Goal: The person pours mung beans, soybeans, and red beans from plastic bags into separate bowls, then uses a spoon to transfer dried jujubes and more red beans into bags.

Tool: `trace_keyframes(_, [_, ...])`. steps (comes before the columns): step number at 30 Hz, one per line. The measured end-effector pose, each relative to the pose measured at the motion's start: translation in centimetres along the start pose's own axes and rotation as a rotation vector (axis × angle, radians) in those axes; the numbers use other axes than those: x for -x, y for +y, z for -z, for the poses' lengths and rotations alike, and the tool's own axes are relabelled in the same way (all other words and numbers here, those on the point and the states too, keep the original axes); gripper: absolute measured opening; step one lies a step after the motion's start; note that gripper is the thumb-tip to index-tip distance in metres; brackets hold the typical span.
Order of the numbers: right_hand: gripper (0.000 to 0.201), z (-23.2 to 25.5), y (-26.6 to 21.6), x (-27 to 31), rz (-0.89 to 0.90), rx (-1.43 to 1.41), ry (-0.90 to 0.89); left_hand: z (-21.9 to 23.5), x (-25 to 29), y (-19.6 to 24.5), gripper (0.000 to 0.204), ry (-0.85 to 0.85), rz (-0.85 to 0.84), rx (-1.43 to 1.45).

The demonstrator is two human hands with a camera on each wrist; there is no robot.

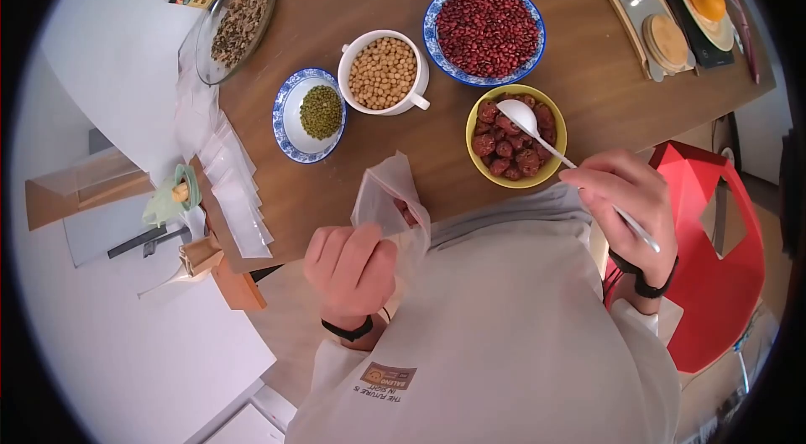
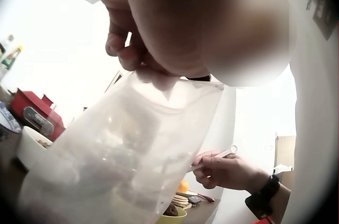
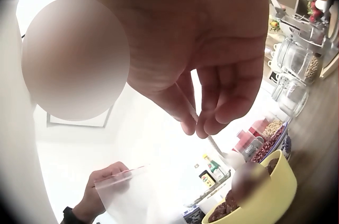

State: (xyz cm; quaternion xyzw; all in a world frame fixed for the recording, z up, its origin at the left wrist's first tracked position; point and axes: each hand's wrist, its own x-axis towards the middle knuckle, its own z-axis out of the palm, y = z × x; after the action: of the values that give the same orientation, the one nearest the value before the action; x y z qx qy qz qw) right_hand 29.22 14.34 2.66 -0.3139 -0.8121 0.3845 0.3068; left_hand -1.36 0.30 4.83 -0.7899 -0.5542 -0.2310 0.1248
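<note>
My left hand [image 1: 351, 269] grips the top edge of a clear plastic bag [image 1: 382, 192] beside my shirt front. A few dark red pieces show through the bag's opening in the head view. Between thumb and fingers, my right hand [image 1: 630, 196] pinches the handle of a white spoon [image 1: 519, 117]. The spoon's head lies over wrinkled red dates [image 1: 527, 162] in a yellow bowl [image 1: 561, 135] near the table's front edge. From the right wrist view, the spoon's head [image 3: 233, 159] is low at the bowl's rim, partly behind a blurred date [image 3: 248, 184].
Beyond the yellow bowl are a blue-patterned bowl of red beans [image 1: 487, 33], a white pot of chickpeas [image 1: 382, 75] and a small dish of green beans [image 1: 321, 112]. Flat plastic bags [image 1: 239, 209] line the table's left edge. A red chair [image 1: 714, 276] stands at right.
</note>
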Motion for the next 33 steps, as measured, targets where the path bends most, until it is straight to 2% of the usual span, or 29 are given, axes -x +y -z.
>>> trace_keyframes(1, [0.027,0.1,0.2,0.1,0.002,0.001,0.0,-0.1,-0.5,-0.1,0.014,-0.072,-0.009,-0.059])
trace_keyframes(2, [0.026,0.2,0.4,0.2,-0.013,-0.014,0.013,-0.4,-0.9,-0.2,0.014,-0.068,-0.007,-0.057])
trace_keyframes(7, [0.022,0.6,0.4,0.2,-0.096,-0.012,0.098,-3.7,-2.7,0.8,0.016,-0.194,-0.033,0.128])
trace_keyframes(12, [0.02,0.3,1.4,0.2,-0.091,-0.08,0.033,-7.0,-3.5,1.3,0.013,-0.252,-0.045,0.201])
trace_keyframes(16, [0.02,0.4,1.7,0.4,-0.126,-0.136,0.03,-7.9,-4.0,1.4,0.009,-0.316,-0.02,0.207])
trace_keyframes(22, [0.017,0.1,4.0,0.1,-0.16,-0.29,0.03,-8.5,-4.9,1.7,0.013,-0.322,0.035,0.237])
trace_keyframes(24, [0.018,-0.1,4.7,0.4,-0.407,-0.542,0.046,-8.5,-5.0,1.7,0.013,-0.324,0.031,0.226])
trace_keyframes(33, [0.025,-0.5,6.9,1.4,-0.459,-0.754,0.115,-8.2,-5.1,1.8,0.012,-0.331,0.031,0.24])
